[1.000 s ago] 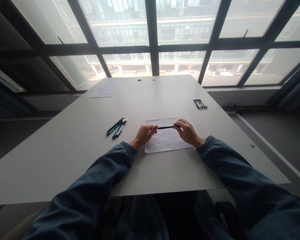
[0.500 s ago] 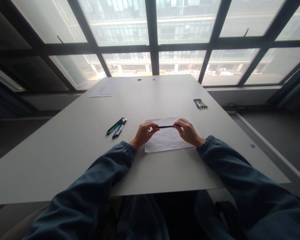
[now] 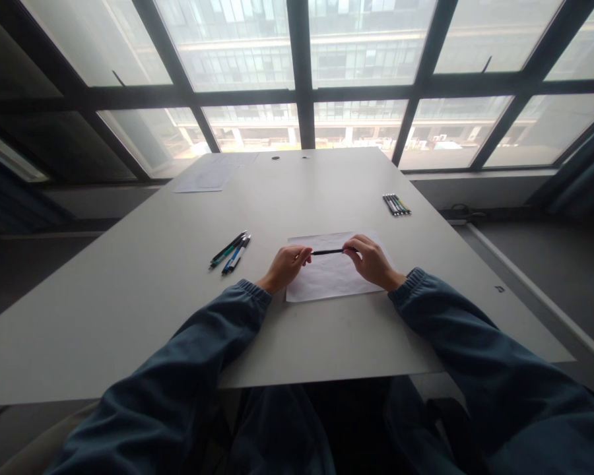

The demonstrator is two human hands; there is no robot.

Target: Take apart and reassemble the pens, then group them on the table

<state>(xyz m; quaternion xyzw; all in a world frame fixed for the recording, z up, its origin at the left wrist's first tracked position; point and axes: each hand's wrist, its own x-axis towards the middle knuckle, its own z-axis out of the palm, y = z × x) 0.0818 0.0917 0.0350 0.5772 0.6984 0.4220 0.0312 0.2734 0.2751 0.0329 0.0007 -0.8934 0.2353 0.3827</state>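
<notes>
A dark pen [image 3: 327, 251] lies nearly level between my two hands, above a white sheet of paper [image 3: 327, 280]. My left hand [image 3: 286, 266] is closed round the pen's left end, its fingers curled and covering that tip. At the other end, my right hand [image 3: 369, 259] pinches the pen between thumb and fingers. To the left of my left hand, several pens [image 3: 231, 252] with black, green, blue and white parts lie on the white table [image 3: 153, 303].
Toward the right side of the table rests a neat row of several pens [image 3: 396, 204]. More paper sheets [image 3: 205, 177] lie at the far left corner. A small dark mark [image 3: 499, 289] is near the right edge. Windows [image 3: 247, 125] stand behind the table.
My left hand's fingers have turned and closed further around the pen's left end. The pen has shifted slightly to the left. My right hand has barely moved.
</notes>
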